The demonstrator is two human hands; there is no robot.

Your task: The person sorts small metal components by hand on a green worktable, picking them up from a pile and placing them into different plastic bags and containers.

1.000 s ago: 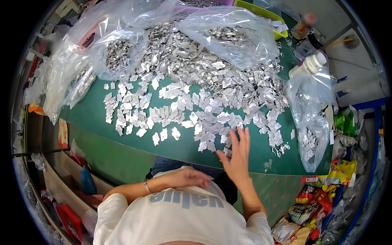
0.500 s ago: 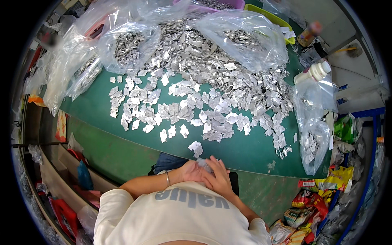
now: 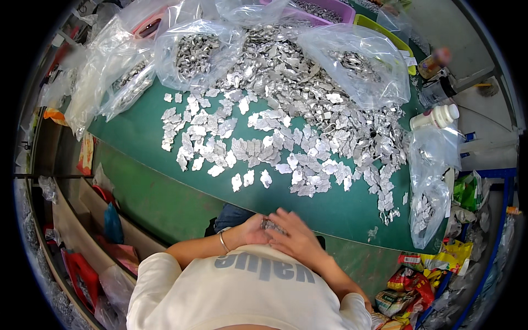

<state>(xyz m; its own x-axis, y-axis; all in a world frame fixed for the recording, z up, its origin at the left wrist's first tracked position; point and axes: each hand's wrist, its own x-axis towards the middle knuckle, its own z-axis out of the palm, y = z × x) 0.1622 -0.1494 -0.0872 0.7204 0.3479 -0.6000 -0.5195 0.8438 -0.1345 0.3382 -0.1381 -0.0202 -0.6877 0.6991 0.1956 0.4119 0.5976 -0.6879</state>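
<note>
Close to my body, at the table's near edge, my left hand [image 3: 252, 230] is cupped palm up, with a bracelet on its wrist. Small flat silver-grey metal pieces [image 3: 268, 224] lie in it, partly covered by fingers. My right hand [image 3: 297, 236] reaches over them from the right, its fingers apart and slightly blurred, touching the pieces or just above them. Beyond my hands, flat metal pieces [image 3: 253, 151] of the same wavy-edged kind are spread over the green table [image 3: 181, 165]. A dense heap of metal pieces [image 3: 308, 82] rises behind them.
Clear plastic bags [image 3: 357, 60] holding metal pieces lie on the heap and at the left. Another bag [image 3: 426, 203] rests at the right edge, near a white bottle [image 3: 434, 117]. A purple bin [image 3: 344, 12] and a yellow-green bin [image 3: 379, 30] stand behind. Colourful packets [image 3: 410, 286] fill the lower right.
The metal pieces that lay at the table's edge before my hands are gone from there. My right hand has shifted slightly and its fingers are spread wider. The whole view has turned a little.
</note>
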